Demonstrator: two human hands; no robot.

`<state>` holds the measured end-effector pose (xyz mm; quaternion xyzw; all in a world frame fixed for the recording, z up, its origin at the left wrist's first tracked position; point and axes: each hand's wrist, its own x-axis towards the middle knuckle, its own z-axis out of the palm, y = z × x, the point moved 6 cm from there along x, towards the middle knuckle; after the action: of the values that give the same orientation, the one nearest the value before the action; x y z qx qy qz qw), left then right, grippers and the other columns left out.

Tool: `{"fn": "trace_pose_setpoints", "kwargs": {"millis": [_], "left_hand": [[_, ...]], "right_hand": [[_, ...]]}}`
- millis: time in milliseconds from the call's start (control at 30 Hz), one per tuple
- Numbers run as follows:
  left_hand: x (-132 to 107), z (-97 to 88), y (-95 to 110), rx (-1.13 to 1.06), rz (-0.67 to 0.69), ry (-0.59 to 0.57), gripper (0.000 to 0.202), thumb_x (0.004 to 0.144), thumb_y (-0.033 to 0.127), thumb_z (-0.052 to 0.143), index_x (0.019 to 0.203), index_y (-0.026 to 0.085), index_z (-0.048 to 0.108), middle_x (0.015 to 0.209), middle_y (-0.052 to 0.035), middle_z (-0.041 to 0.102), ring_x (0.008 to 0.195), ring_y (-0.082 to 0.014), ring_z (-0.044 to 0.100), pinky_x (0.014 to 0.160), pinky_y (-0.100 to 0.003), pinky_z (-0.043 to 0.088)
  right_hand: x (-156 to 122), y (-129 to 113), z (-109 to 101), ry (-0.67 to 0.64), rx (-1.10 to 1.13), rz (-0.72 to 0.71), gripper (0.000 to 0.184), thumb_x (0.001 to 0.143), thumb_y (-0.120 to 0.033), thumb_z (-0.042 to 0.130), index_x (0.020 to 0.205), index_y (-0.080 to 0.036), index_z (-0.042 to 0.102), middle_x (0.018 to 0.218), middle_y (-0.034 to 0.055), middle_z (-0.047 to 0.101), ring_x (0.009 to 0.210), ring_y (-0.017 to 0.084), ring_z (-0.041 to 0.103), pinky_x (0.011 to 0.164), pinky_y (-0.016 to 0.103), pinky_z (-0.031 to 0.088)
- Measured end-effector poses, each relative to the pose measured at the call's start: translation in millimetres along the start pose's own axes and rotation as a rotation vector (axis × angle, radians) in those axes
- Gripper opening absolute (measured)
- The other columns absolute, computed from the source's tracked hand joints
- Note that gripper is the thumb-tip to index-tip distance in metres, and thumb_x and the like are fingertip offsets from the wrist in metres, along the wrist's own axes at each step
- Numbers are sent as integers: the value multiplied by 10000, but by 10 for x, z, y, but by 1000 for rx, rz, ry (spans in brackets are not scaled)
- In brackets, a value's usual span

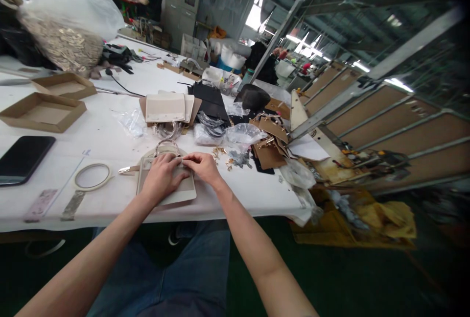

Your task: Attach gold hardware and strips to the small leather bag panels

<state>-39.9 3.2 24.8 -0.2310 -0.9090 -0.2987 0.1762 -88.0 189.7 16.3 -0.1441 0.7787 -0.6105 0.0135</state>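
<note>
A flat beige bag panel (182, 190) with a curved handle (166, 146) lies near the front edge of the white table (110, 135). My left hand (161, 175) rests on top of the panel with its fingers bent down onto it. My right hand (203, 166) is beside it, fingers pinched at the panel's upper edge where the two hands meet. What the fingertips grip is too small to make out. A metal tool (128, 170) pokes out from the panel's left side.
A roll of tape (92, 177), a black phone (22, 158) and two strips (40, 204) lie to the left. Cardboard trays (42, 111), stacked beige panels (165, 107), plastic bags, brown card pieces (270, 153) and small metal fittings (235, 158) crowd the table. A person works far behind.
</note>
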Motion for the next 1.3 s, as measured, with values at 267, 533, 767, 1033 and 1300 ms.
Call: {"fn": "trace_pose_setpoints", "kwargs": {"millis": [267, 533, 767, 1033, 1300], "left_hand": [[-6, 10, -11, 0, -12, 2, 464, 1060, 499, 865, 1462, 276, 800, 1447, -151, 730, 1389, -432, 649, 1246, -619, 511], [-8, 30, -24, -4, -6, 6, 493, 1069, 513, 865, 1486, 261, 790, 1451, -151, 731, 1395, -424, 648, 1259, -608, 503], [-9, 43, -41, -18, -22, 0, 512, 1066, 517, 855, 1522, 291, 792, 1439, -143, 729, 1381, -418, 643, 1259, -599, 497], [-10, 39, -28, 2, -11, 4, 490, 1079, 518, 843, 1487, 251, 804, 1434, -155, 728, 1369, -423, 650, 1237, -605, 507], [-11, 29, -28, -19, -21, 12, 414, 1079, 486, 840, 1427, 264, 813, 1450, -148, 727, 1388, -423, 647, 1256, -610, 505]], "right_hand": [[-14, -75, -6, 60, -186, -144, 144, 1043, -340, 871, 1137, -252, 937, 1110, 40, 902, 1015, 224, 823, 964, 327, 617], [-11, -121, 10, 32, -260, -214, 109, 1081, -301, 863, 1162, -252, 916, 1117, 36, 876, 1038, 214, 802, 994, 328, 591], [-31, -169, 37, 3, -377, -257, 98, 1115, -251, 816, 1173, -237, 893, 1093, 50, 820, 1039, 213, 756, 980, 319, 579], [-53, -148, 22, 42, -395, -274, 199, 1106, -219, 808, 1305, -218, 819, 1140, 63, 778, 1012, 222, 731, 973, 333, 594], [-231, -218, 28, -22, -408, -338, 137, 1136, -217, 742, 1209, -234, 857, 1277, 101, 753, 1221, 251, 735, 1134, 363, 593]]}}
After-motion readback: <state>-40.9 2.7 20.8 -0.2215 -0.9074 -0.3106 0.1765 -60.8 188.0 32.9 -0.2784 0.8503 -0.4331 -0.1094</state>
